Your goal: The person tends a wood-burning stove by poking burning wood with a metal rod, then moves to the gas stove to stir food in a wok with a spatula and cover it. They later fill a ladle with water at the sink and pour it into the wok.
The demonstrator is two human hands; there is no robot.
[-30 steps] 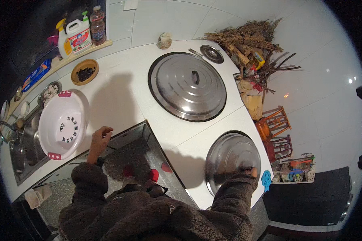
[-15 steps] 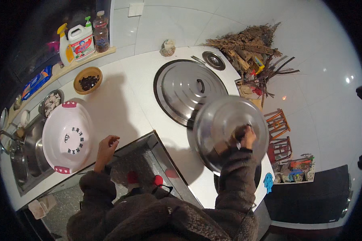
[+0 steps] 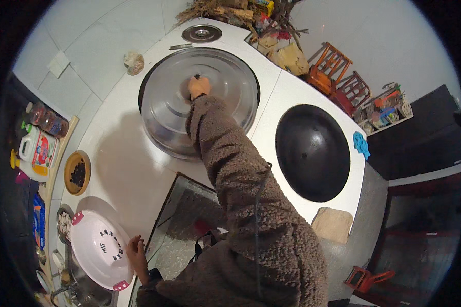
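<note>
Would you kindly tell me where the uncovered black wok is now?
In the head view, the black wok sits in the white counter, right of centre, between the metal lid under the right hand and the crumpled blue item.

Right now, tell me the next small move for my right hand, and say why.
I'd ease the large round silver metal lid down until it sits steady, before loosening your grip: your right hand is closed at the lid's top centre, and this view can't show whether its rim rests fully. The round black wok to its right lies uncovered.
</note>
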